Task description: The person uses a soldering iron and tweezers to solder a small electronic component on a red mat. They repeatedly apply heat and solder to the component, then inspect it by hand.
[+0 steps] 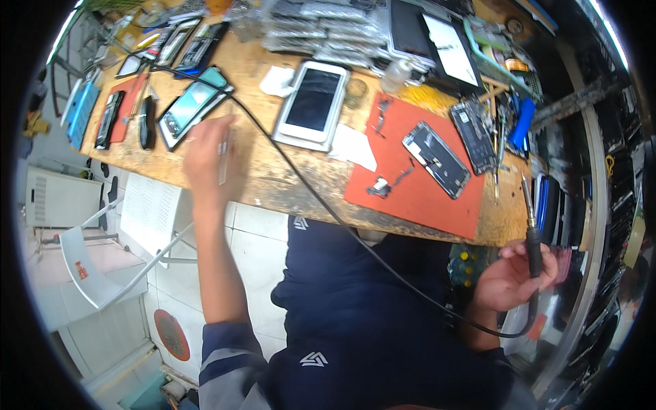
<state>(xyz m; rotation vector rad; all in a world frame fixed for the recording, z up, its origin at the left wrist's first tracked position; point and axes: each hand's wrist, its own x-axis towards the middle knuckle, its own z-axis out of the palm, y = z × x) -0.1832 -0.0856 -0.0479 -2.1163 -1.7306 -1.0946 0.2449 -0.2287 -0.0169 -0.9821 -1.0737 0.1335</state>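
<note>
My right hand [512,277], at the right end of the workbench, grips the dark handle of a soldering iron [533,242]. The iron's metal tip points up and away from me. Its black cable [301,174] loops under the hand and runs across the bench to the far left. My left hand [210,154] is over the bench's front edge, just right of a phone with a teal lit screen [195,102]. Its fingers are curled and slightly blurred. A thin pale strip [223,164] shows against that hand; what it is I cannot make out.
An orange mat [454,215] carries an opened phone [437,160] and small flex cables [379,188]. A white phone [313,102] lies mid-bench. Bagged parts [324,31] are stacked behind. Screwdrivers [500,137] lie at right. A white chair [150,205] stands at left.
</note>
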